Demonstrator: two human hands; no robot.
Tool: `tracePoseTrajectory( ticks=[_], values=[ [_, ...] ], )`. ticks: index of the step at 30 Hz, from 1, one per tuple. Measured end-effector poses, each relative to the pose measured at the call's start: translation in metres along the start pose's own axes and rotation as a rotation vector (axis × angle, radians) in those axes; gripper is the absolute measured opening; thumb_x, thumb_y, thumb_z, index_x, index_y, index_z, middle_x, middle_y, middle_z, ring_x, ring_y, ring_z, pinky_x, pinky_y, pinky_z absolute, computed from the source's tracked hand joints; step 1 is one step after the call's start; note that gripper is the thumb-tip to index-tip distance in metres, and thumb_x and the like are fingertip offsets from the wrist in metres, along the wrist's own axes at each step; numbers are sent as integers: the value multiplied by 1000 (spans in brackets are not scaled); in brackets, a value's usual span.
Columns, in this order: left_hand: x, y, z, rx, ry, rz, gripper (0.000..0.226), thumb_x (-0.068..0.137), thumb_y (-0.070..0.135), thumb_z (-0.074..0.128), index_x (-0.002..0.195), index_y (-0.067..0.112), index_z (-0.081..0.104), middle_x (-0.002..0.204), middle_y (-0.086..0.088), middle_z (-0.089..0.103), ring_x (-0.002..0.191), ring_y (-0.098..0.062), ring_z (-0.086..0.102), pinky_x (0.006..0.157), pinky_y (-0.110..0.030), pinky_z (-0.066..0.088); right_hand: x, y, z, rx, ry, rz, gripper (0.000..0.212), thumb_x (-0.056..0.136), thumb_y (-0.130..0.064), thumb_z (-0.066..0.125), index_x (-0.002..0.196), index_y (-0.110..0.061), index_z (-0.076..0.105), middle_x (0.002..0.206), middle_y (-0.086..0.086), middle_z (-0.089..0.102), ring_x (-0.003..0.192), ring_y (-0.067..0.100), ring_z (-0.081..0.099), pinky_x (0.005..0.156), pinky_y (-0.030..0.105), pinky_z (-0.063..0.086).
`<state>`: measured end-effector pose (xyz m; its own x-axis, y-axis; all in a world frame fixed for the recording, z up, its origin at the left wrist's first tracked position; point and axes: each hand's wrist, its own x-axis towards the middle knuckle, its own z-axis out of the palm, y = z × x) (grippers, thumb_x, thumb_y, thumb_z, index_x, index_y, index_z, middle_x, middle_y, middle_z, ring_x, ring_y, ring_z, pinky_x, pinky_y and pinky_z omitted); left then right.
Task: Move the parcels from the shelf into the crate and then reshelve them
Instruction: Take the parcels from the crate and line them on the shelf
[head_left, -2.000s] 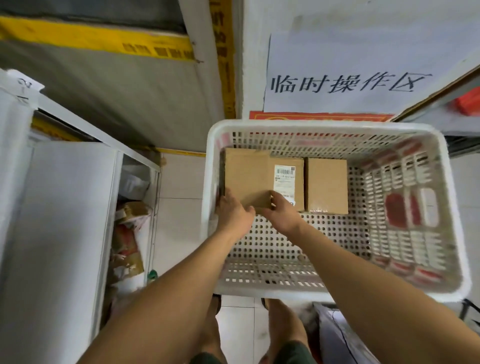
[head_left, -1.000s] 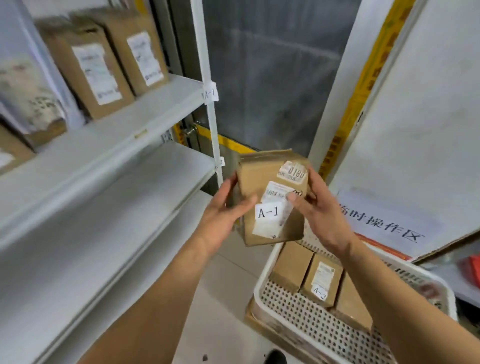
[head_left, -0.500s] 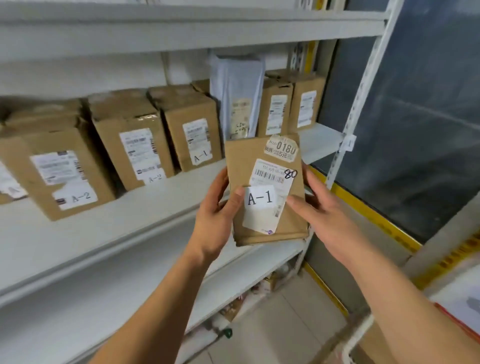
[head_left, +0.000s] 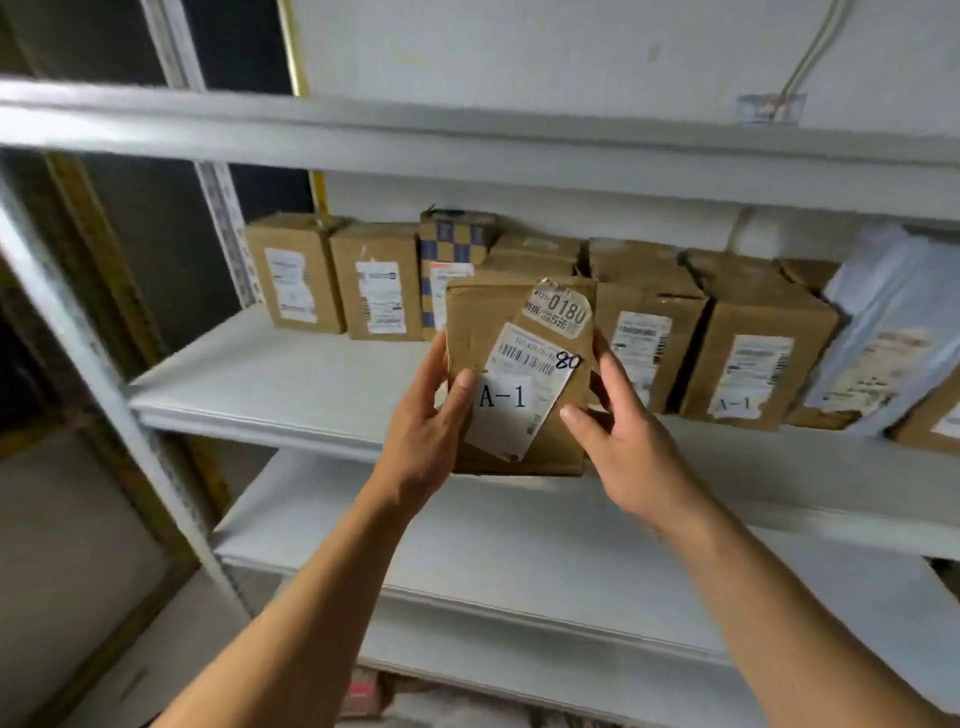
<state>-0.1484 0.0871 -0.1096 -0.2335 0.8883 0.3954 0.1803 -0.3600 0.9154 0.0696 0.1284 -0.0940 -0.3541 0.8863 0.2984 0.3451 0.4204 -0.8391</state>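
I hold a brown cardboard parcel (head_left: 483, 322) upright between both hands, in front of the middle shelf (head_left: 270, 384). It carries an "A-1" sticker, a barcode label and a "0180" tag. My left hand (head_left: 426, 431) grips its left edge, thumb across the front. My right hand (head_left: 623, 441) grips its right edge. Behind it a row of several brown parcels (head_left: 753, 348) stands on the shelf, one also marked "A-1". The crate is out of view.
A white soft mailer (head_left: 893, 322) leans at the right end of the row. A checkered box (head_left: 452, 244) stands behind the held parcel. The upper shelf board (head_left: 467, 140) runs overhead, a lower shelf (head_left: 519, 561) lies beneath. A white upright post (head_left: 104, 364) stands at left.
I lifted the parcel out of the crate with both hands and turned to the shelf. The view has swung left along the row; the parcel now sits at the shelf's front edge.
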Motion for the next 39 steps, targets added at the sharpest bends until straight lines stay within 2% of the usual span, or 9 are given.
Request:
tracePoseTrajectory(
  ticks=[2, 7, 9, 12, 15, 20, 26, 30, 39],
  values=[
    [-2, -1, -34, 60, 66, 15, 57, 108, 42, 48, 161, 48, 29, 148, 10, 60, 133, -16, 60, 100, -54, 58, 18, -8, 36, 16, -42, -44, 70, 108, -26, 58, 165, -44, 21, 145, -32, 50, 117, -36, 41, 98, -4, 33],
    [2, -10, -116, 135, 204, -52, 56, 105, 50, 44, 158, 57, 27, 152, 14, 55, 143, -18, 50, 109, -62, 50, 64, -30, 118, 51, -142, -135, 64, 109, -23, 57, 156, -54, 26, 129, -42, 47, 105, -36, 44, 90, -4, 32],
    [11, -19, -144, 154, 260, -76, 55, 104, 50, 45, 156, 59, 29, 149, 16, 58, 142, -18, 51, 109, -61, 50, 89, -33, 151, 43, -160, -141, 57, 109, -20, 57, 147, -54, 33, 116, -46, 47, 101, -24, 54, 82, -5, 36],
    [31, -37, -180, 175, 319, -92, 50, 110, 38, 45, 154, 59, 33, 145, 20, 60, 139, -14, 53, 112, -56, 50, 124, -39, 197, 21, -172, -134, 61, 109, -23, 57, 159, -43, 29, 130, -29, 57, 118, -3, 53, 102, 16, 42],
    [63, -54, -215, 172, 358, -130, 50, 112, 30, 46, 153, 58, 37, 145, 18, 60, 139, -17, 55, 113, -57, 48, 160, -41, 238, 3, -176, -96, 61, 108, -25, 56, 159, -44, 28, 141, -15, 62, 123, 12, 59, 103, 31, 45],
    [115, -89, -275, 115, 320, -165, 53, 112, 23, 46, 155, 54, 37, 140, 18, 64, 135, -13, 58, 115, -53, 47, 214, -40, 303, -15, -136, -17, 64, 106, -29, 59, 163, -31, 27, 153, -1, 57, 138, 22, 55, 106, 30, 42],
    [159, -114, -318, 167, 285, -191, 51, 113, 29, 44, 156, 54, 35, 145, 19, 59, 139, -12, 53, 115, -50, 48, 245, -49, 356, 24, -40, 12, 73, 106, -20, 60, 167, -31, 21, 162, -4, 47, 145, 20, 47, 107, 21, 32],
    [178, -122, -332, 204, 281, -206, 48, 113, 31, 45, 157, 47, 35, 141, 22, 59, 133, -8, 54, 111, -41, 51, 263, -50, 374, 14, 13, 37, 73, 106, -17, 62, 167, -25, 24, 166, -1, 41, 148, 21, 42, 106, 16, 27],
    [203, -140, -346, 166, 219, -246, 51, 112, 35, 47, 160, 45, 33, 144, 22, 60, 136, -7, 54, 115, -44, 49, 288, -35, 392, 27, 68, 75, 77, 103, -17, 64, 166, -36, 25, 164, -5, 45, 147, 20, 46, 119, 34, 38]
  ],
)
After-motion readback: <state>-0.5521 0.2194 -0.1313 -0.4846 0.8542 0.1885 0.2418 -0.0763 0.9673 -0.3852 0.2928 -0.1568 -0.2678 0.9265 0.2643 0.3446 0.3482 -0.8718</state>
